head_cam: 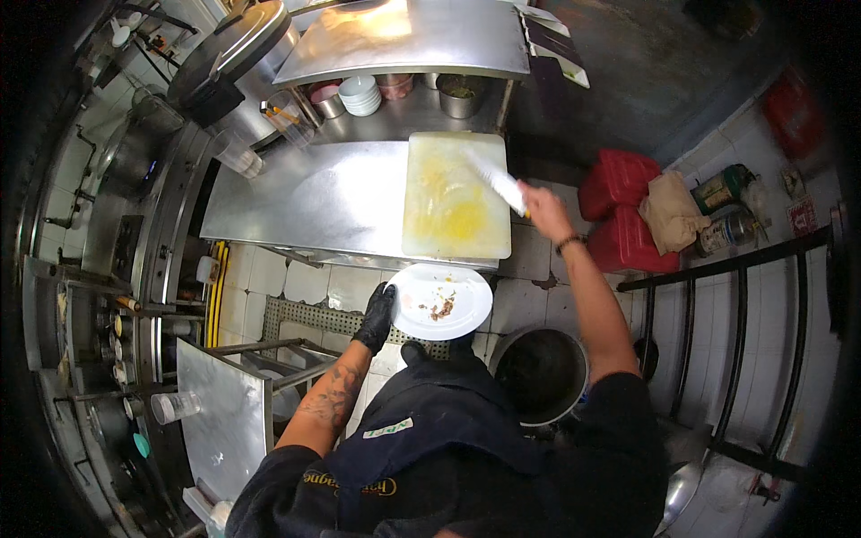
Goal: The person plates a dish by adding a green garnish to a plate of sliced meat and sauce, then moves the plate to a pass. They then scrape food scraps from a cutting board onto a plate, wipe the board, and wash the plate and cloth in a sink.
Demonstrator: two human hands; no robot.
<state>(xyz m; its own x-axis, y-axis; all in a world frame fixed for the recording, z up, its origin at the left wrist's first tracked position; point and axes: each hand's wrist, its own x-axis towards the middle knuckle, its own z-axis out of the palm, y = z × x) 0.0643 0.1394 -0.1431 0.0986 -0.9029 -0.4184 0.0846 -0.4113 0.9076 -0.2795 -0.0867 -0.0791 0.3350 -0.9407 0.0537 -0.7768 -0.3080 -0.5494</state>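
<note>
My left hand (pixel 374 316), in a black glove, grips the left rim of a white oval plate (pixel 410 321). Small brown and yellow food scraps (pixel 442 308) lie on the plate, which is just off the near edge of the steel table. Bare of any glove, my right hand (pixel 546 210) holds a knife (pixel 503 186) by its handle, which my fingers mostly hide. The blade is blurred and points up and left over the white cutting board (pixel 420 202). Yellow stains mark that board, at the right end of the table.
Steel table (pixel 303 195) before me; its raised shelf (pixel 430 40) shelters white bowls (pixel 360 95) and metal containers (pixel 459 97). Clear plastic cups (pixel 237 155) stand at left. On the floor to my right are a large pot (pixel 540 373) and red bins (pixel 619 185), beside a black metal rack (pixel 740 350).
</note>
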